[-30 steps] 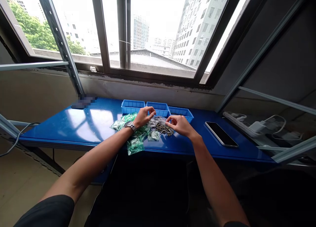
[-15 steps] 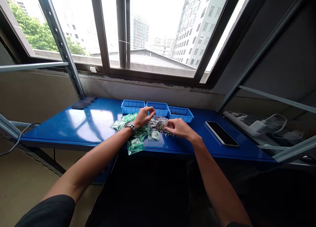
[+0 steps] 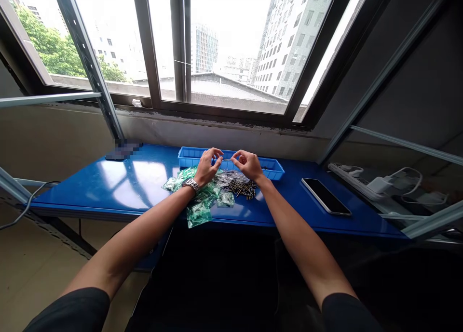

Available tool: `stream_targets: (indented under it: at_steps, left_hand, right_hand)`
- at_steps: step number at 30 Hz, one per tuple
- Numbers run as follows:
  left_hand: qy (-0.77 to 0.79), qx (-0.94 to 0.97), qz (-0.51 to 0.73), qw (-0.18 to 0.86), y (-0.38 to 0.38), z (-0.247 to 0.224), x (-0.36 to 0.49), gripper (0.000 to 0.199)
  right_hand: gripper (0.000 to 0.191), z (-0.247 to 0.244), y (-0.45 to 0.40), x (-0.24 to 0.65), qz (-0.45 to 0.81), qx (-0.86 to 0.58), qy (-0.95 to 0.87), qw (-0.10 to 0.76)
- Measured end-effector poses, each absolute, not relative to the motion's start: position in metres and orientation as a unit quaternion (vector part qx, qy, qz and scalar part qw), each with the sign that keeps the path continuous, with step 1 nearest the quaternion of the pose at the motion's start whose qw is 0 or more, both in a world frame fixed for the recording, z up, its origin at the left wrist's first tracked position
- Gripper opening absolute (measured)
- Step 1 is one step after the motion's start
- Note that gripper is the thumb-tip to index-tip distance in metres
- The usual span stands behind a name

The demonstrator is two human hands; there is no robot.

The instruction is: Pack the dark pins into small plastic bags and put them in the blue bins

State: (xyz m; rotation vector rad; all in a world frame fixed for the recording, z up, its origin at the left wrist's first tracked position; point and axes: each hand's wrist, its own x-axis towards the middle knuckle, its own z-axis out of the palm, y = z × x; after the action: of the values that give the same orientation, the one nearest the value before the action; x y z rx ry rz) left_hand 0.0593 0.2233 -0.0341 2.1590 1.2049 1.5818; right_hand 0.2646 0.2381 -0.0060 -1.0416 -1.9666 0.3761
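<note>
My right hand (image 3: 248, 165) pinches one end of a small thin screw (image 3: 227, 160) between thumb and index finger, above the front wall of the middle blue bin. Facing it, my left hand (image 3: 209, 166), with a metal watch on the wrist, is curled with its fingertips at the screw's other end. Whatever lies in those left fingertips is too small to make out. Below the right hand is a heap of dark and brass-coloured screws (image 3: 243, 189). Green printed plastic packets (image 3: 198, 212) spread under and around my left wrist, with clear plastic bags (image 3: 224, 179) beside the screws.
Three blue bins stand in a row along the back: a left bin (image 3: 186, 161), a middle one behind my hands, and a right bin (image 3: 277, 170) with dark small parts. A phone (image 3: 325, 196) lies right on the blue table (image 3: 119, 187). Metal shelf posts flank both sides.
My right hand has risen from the screw heap toward my left hand, bringing a screw up between them. My left hand has stayed nearly in place, its fingers turned toward the screw.
</note>
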Motion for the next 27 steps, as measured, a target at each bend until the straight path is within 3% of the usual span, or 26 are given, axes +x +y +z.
stream_targets:
  at_steps: [11,27]
  left_hand:
    - [0.369,0.773,0.505,0.11,0.223,-0.034,0.063,0.012]
    - [0.346,0.776,0.511,0.128,0.219,-0.03,0.064,0.018]
  right_hand:
    - [0.032,-0.019,0.229,0.266,0.172,-0.396,-0.779,0.456]
    - [0.041,-0.023,0.231,0.261,0.222,-0.375,-0.813,0.386]
